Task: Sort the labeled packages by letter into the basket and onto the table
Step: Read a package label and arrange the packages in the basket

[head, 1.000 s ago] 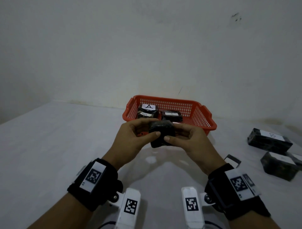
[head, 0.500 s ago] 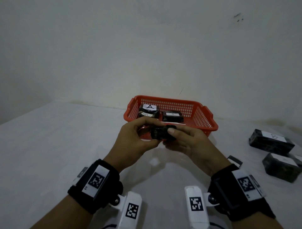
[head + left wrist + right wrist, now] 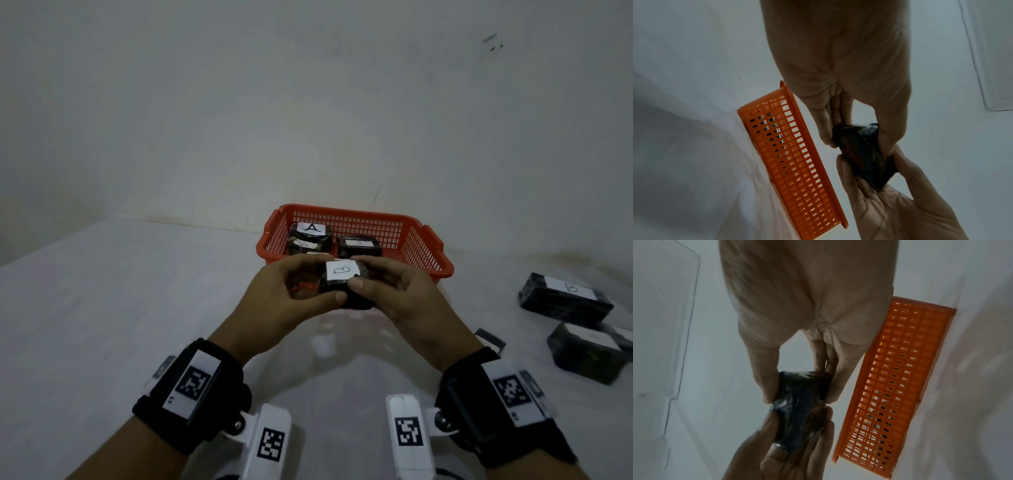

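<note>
- Black wrap, white label: the B packet [image 3: 344,286] sits up off the table [image 3: 137,308], label facing upward, gripped from both sides at once.
- Left hand [image 3: 284,301] has its thumb along the near edge and fingers curled over the far side — clamped on the packet.
- Right hand [image 3: 400,294] mirrors it, thumb [image 3: 358,283] pressed on the top just below the label, fingers wrapped behind.
- From the left wrist, the packet [image 3: 863,155] shows as a dark crinkled lump pinched between the left hand [image 3: 838,65] above and the right hand [image 3: 900,203] below.
- From the right wrist, same story flipped: packet [image 3: 801,408] caught between the right hand [image 3: 807,305] and the left hand [image 3: 793,456], shiny film catching the light.
- Just beyond the fingertips stands the red basket [image 3: 428,253], its near wall right behind the packet.
- Inside it, past the left hand, a stack [image 3: 310,238] with an A label on top; past the right hand, a second A packet [image 3: 359,247] lying flat.
- The basket's mesh wall [image 3: 797,162] runs beside the hands in the left wrist view, and the same wall [image 3: 898,386] in the right wrist view, dark shapes showing through the holes.
- Well off to the right of the right hand, a B packet [image 3: 565,299] lies on the table, and nearer, another dark packet [image 3: 589,353], its letter unreadable.
- Both wrists wear black bands [image 3: 191,394] with coded tags.
</note>
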The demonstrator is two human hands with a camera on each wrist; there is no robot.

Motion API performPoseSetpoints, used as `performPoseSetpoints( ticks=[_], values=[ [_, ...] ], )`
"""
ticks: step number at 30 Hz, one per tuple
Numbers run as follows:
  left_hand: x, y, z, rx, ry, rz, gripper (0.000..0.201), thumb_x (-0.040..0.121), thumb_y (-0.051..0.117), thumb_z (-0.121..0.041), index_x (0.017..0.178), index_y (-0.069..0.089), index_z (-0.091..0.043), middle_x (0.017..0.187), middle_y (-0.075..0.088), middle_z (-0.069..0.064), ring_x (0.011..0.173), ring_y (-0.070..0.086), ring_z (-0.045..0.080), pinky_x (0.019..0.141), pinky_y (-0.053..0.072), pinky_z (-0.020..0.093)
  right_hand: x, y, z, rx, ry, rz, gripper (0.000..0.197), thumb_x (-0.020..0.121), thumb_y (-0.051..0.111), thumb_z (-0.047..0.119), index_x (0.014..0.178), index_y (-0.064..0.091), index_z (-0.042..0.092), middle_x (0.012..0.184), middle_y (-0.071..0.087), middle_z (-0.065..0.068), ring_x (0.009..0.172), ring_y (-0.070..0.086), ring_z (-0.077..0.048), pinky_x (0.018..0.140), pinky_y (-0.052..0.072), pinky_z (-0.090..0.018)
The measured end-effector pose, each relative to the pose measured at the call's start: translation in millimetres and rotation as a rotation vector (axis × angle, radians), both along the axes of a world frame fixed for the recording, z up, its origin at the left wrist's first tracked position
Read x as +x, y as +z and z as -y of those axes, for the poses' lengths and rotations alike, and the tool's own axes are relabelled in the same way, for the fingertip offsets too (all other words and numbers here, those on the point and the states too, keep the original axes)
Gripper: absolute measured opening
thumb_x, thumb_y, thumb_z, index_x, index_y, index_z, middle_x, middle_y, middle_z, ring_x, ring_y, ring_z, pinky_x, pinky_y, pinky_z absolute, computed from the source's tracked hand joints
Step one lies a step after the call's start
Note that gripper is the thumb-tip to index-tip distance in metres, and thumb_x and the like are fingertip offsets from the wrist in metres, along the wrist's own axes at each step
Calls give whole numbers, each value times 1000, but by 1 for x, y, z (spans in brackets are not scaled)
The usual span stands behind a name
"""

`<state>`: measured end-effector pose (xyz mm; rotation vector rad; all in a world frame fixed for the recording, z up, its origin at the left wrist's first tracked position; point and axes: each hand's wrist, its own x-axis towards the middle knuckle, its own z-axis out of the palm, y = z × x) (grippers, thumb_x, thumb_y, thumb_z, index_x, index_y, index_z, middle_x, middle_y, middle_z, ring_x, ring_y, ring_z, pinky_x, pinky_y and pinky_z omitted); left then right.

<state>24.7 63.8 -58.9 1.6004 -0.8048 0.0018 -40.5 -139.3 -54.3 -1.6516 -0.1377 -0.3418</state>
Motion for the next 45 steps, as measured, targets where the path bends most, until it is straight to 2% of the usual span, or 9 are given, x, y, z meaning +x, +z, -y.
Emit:
performPoseSetpoints(
  ticks=[6, 11, 17, 24, 29, 33, 36, 39, 45],
  values=[
    [0, 2, -1, -26, 0, -12, 55, 73, 80, -30, 125, 67, -22, 115, 75, -5, 107, 71, 4, 89, 58, 19, -2, 1, 2, -38, 34, 9, 56, 69, 84, 24, 124, 70, 23, 120, 78, 3, 117, 72, -13, 98, 59, -31],
    [2, 4, -4, -29, -35, -76, 65, 71, 80, -32, 133, 62, -20, 120, 73, -5, 111, 69, 4, 90, 59, 25, -1, 0, 2, -77, 6, 28, 64, 66, 87, 22, 127, 68, 25, 126, 75, 1, 121, 70, -13, 106, 55, -40],
    [4, 2, -6, -25, -16, -69, 55, 79, 82, -8, 129, 64, -16, 120, 73, -4, 113, 68, 5, 90, 59, 26, 0, -2, 1, -48, 55, 0, 66, 69, 87, 21, 131, 66, 25, 131, 73, 1, 127, 66, -15, 108, 54, -46],
    [4, 3, -6, -57, -49, -75, 62, 75, 84, 1, 130, 61, -14, 124, 71, -1, 116, 68, 10, 87, 59, 27, 2, -5, 2, -13, 64, -16, 72, 68, 95, 23, 133, 65, 25, 132, 72, 2, 126, 67, -17, 102, 57, -41],
    [-1, 1, -2, -21, -109, -81, 66, 74, 82, 8, 129, 60, -20, 127, 69, -8, 118, 67, 7, 85, 59, 24, -1, 0, -6, 75, 57, -92, 36, 88, 72, 22, 122, 70, 13, 114, 79, -6, 109, 76, -22, 89, 62, -34],
    [0, 0, 1, -2, -88, -127, 63, 83, 79, -9, 140, 55, -24, 129, 68, -9, 117, 68, 7, 89, 59, 26, -2, -2, -6, -2, -25, -78, 27, 94, 71, 13, 121, 72, 11, 112, 80, -6, 106, 77, -22, 93, 62, -41],
    [-1, 1, 2, -23, -3, -119, 33, 92, 68, -15, 124, 68, -24, 112, 76, -10, 105, 72, 3, 84, 60, 20, -2, -1, -7, -19, -34, -68, 28, 92, 74, 13, 120, 74, 12, 113, 80, -5, 106, 77, -21, 98, 60, -45],
    [-2, 1, 4, -47, 41, -111, 23, 92, 68, -12, 112, 71, -23, 102, 78, -11, 98, 74, 1, 82, 60, 19, -2, -1, -8, -16, 5, -94, 32, 90, 76, 15, 122, 73, 12, 114, 80, -5, 108, 76, -21, 101, 59, -47],
    [-1, 4, 2, -93, 8, -162, 27, 89, 71, -19, 116, 72, -18, 106, 79, -6, 100, 74, 7, 83, 60, 22, -6, 3, -8, -116, -9, -74, 40, 82, 83, 15, 121, 73, 18, 112, 80, 3, 107, 75, -10, 100, 59, -34]
  ],
)
